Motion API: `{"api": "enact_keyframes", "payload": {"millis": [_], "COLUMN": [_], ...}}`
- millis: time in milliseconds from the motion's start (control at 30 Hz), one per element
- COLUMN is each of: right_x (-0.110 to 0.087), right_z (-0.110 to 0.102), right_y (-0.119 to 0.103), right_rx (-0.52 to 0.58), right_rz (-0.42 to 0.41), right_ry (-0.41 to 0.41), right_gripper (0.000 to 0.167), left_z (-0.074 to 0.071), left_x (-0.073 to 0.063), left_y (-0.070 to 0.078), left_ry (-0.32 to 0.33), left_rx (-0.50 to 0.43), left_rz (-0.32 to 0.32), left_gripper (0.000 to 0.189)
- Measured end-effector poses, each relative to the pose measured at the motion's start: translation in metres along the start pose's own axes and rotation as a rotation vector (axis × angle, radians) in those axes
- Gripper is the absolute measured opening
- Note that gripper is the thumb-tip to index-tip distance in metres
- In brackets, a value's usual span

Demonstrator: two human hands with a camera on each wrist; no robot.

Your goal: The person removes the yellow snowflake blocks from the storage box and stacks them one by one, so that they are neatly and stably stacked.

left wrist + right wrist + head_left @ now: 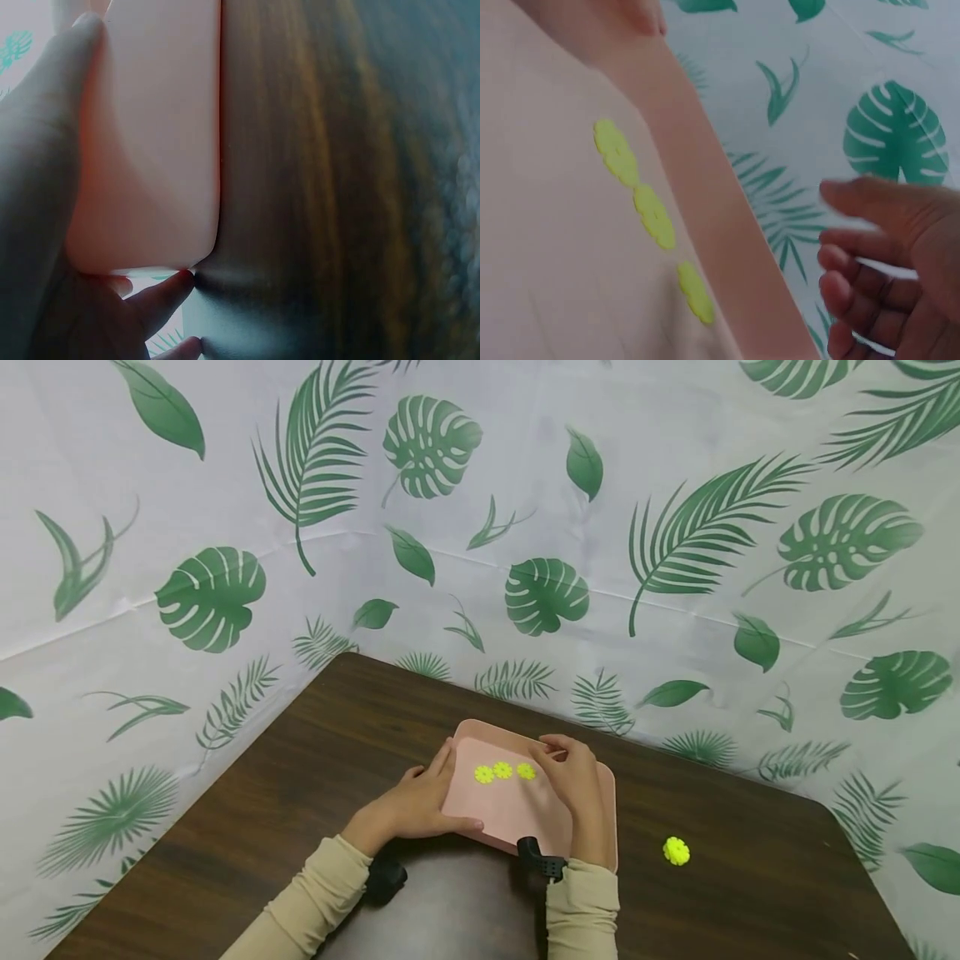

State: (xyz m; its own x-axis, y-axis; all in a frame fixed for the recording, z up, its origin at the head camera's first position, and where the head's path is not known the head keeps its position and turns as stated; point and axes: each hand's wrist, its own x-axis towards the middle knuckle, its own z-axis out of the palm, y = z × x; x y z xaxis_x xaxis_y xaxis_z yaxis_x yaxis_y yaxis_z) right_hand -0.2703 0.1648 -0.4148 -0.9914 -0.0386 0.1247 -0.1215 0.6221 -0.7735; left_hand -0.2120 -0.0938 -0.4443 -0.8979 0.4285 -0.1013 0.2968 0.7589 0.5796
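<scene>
A pink tray [517,810] stands on the table with three yellow flower-shaped discs [502,770] in a loose row near its far wall. My left hand [416,803] holds its front left corner, thumb along the front rim and fingers down the left side. In the left wrist view, fingertips [180,281] reach the tabletop beside the corner. Over the tray's right far part is my right hand [573,772]; in the right wrist view its fingers [847,289] are loosely bent with nothing visible between them and the thumb.
Another bright yellow flower-shaped piece [676,851], seemingly a small stack, lies on the dark wooden table [735,827] right of the tray. Leaf-printed cloth [465,527] hangs behind the table. Black wrist devices [536,857] are worn near both cuffs.
</scene>
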Motion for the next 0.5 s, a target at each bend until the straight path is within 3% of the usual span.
{"api": "enact_keyframes", "payload": {"millis": [267, 500], "right_x": [0.002, 0.005], "right_z": [0.012, 0.022], "right_y": [0.008, 0.014], "right_rx": [-0.055, -0.093], "right_rz": [0.076, 0.013], "right_ry": [-0.119, -0.15], "right_gripper": [0.038, 0.037], "left_z": [0.001, 0.001], "left_x": [0.001, 0.002], "left_y": [0.0, -0.002], "left_ry": [0.006, 0.009], "left_rx": [0.019, 0.01], "left_rz": [0.004, 0.0], "left_gripper": [0.125, 0.125]}}
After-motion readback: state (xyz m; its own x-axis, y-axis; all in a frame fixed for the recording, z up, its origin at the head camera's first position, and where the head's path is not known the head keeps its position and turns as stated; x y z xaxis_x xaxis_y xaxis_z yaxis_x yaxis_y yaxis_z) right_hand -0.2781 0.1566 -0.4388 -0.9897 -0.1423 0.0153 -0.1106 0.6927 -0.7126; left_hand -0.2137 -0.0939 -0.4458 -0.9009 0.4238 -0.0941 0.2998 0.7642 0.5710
